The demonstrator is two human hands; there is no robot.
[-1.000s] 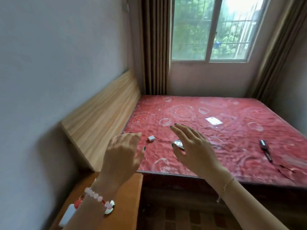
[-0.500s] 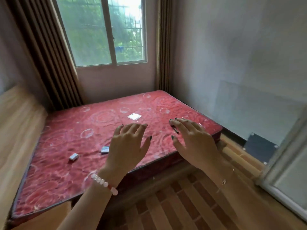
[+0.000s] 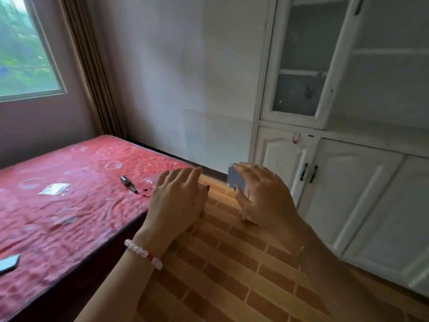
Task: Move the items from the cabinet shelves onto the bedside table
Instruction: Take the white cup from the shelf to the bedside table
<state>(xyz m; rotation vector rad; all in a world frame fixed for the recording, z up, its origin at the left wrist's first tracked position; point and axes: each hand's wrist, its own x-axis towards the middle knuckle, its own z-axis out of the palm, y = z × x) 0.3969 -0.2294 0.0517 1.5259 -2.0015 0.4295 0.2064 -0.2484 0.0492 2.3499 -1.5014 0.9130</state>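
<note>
We've got both hands out front, palms down, empty, fingers spread. Left hand (image 3: 178,198) w/ a pale bead bracelet (image 3: 144,253) sits over the edge of the bed (image 3: 69,212), its red quilted cover glossy and rippled. Right hand (image 3: 264,196) hangs above the brick-pattern floor (image 3: 232,263). Right of and beyond it: white paneled cabinet (image 3: 348,194), frosted-glass door up top; shelf contents too blurred to tell. Left of the left hand, a small dark cylindrical tool (image 3: 128,183).
</note>
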